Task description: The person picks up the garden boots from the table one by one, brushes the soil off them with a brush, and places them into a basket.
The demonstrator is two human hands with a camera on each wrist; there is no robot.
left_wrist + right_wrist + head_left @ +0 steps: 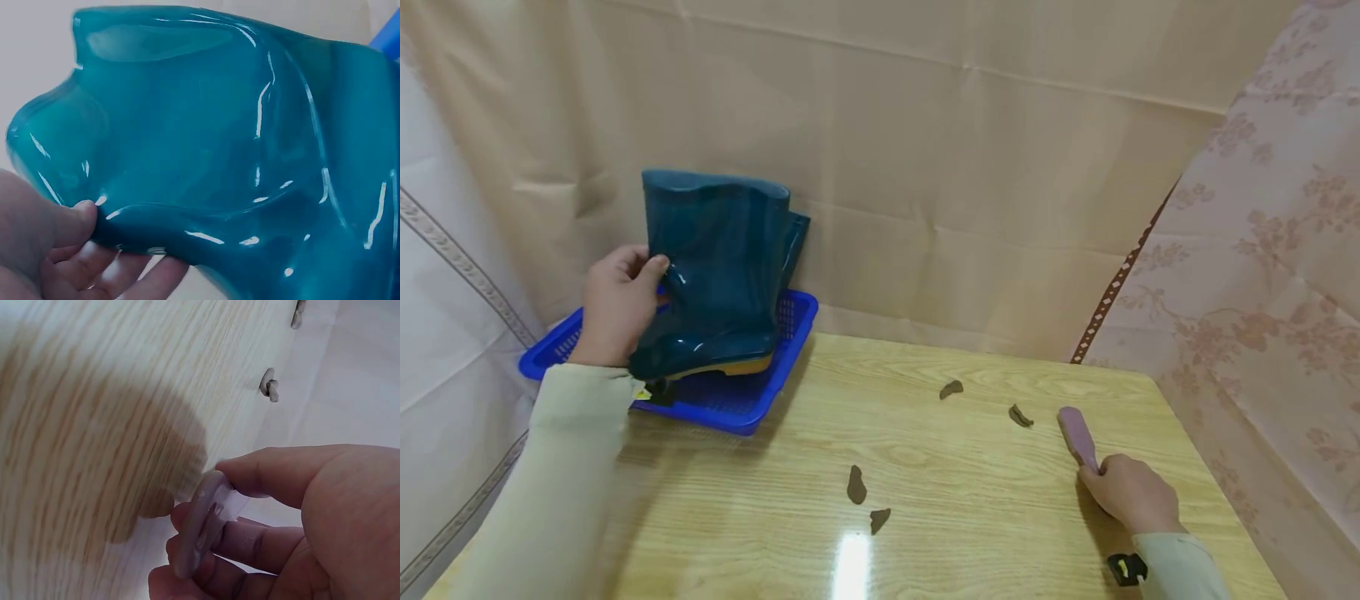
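Note:
My left hand pinches the shaft edge of a dark teal rubber boot between thumb and fingers. The boot is upright over a blue plastic basket, its yellowish sole showing; whether it touches the basket I cannot tell. Behind it leans part of a second teal boot. In the left wrist view the glossy boot fills most of the picture, its shaft creased by the thumb. My right hand holds a purple brush by its handle, low over the table's right side. Its bristles are hard to make out.
Several flat brown pieces lie on the wood-grain table: one piece near the middle, another left of the brush. A beige curtain hangs behind the table, and a flowered pink cloth at the right.

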